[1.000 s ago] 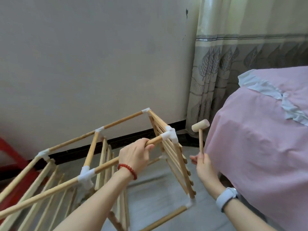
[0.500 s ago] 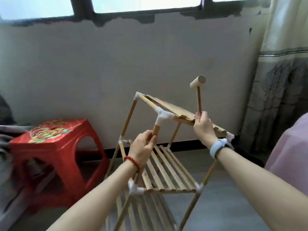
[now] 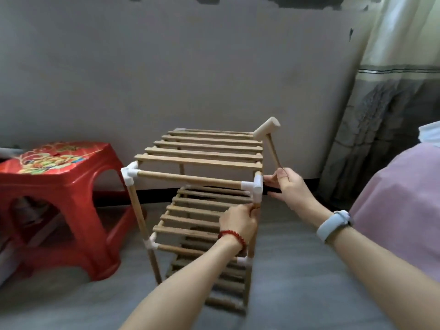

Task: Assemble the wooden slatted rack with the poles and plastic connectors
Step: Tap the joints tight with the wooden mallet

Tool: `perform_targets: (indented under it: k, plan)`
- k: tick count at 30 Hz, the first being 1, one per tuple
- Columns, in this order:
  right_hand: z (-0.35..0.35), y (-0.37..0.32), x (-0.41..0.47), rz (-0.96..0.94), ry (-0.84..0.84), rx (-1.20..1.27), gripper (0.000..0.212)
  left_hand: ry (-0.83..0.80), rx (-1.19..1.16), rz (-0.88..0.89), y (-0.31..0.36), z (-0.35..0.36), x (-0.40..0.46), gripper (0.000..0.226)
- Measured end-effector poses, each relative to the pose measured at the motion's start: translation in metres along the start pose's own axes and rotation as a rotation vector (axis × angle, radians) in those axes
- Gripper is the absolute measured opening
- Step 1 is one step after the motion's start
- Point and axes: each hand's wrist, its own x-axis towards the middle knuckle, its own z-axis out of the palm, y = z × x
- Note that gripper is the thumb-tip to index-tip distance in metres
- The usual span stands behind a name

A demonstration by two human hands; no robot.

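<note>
— While upright on the grey floor, where is the rack (image 3: 197, 158)?
— Right of the red stool (image 3: 59, 186). Left hand (image 3: 238, 222) grips its near-right pole (image 3: 257, 206); right hand (image 3: 287, 184) holds the wooden mallet (image 3: 266, 131).

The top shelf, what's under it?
Under the top shelf sits another slatted shelf, with more slats lower down. The left hand covers part of it.

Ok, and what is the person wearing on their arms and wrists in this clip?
Both forearms are bare, with no sleeves in view. The left wrist carries a red beaded bracelet just behind the left hand. The right wrist carries a pale blue-grey smooth wristband behind the right hand. No rings or gloves show.
</note>
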Motion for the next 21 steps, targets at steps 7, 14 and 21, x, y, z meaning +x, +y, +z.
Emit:
perform_targets:
  k: [7, 14, 21]
  plan:
    - [-0.08, -0.009, -0.038, -0.123, 0.059, -0.621, 0.028, 0.529, 0.223, 0.567, 0.013, -0.018, 0.009, 0.024]
    - [-0.086, -0.07, -0.05, -0.395, 0.352, -0.56, 0.024, 0.118, 0.519, 0.279, -0.025, -0.026, 0.025, 0.053]
    - [-0.074, -0.05, -0.067, -0.101, 0.117, -0.831, 0.028, 0.15, 0.491, 0.24, -0.017, -0.03, 0.024, 0.053]
